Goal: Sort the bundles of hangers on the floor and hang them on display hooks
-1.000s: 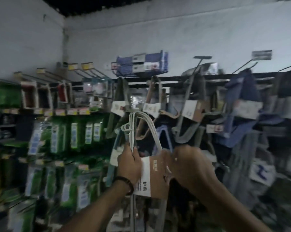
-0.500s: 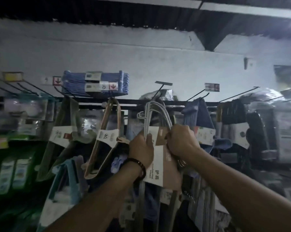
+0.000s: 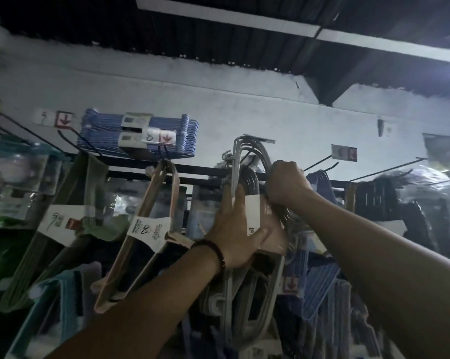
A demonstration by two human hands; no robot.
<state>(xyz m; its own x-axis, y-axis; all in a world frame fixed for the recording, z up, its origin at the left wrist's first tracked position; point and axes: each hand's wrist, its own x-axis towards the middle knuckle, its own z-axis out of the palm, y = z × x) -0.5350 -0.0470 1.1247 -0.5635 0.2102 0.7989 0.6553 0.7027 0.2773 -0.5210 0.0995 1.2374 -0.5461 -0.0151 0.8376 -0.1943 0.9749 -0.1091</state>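
Grey hanger bundle (image 3: 247,165) is held raised at the black rail (image 3: 198,174), with both hands on it. The left hand (image 3: 234,229) fingers (image 3: 235,200) lie up along its neck, and the thumb presses the cardboard sleeve (image 3: 269,218), clamping it. The right hand (image 3: 288,186) fingers (image 3: 279,171) are curled tight round the curved hook tops. The tops sit level with a display hook (image 3: 266,140); whether they are over it cannot be told. A beige bundle (image 3: 151,203) hangs just left, and a blue bundle (image 3: 138,133) lies above the rail.
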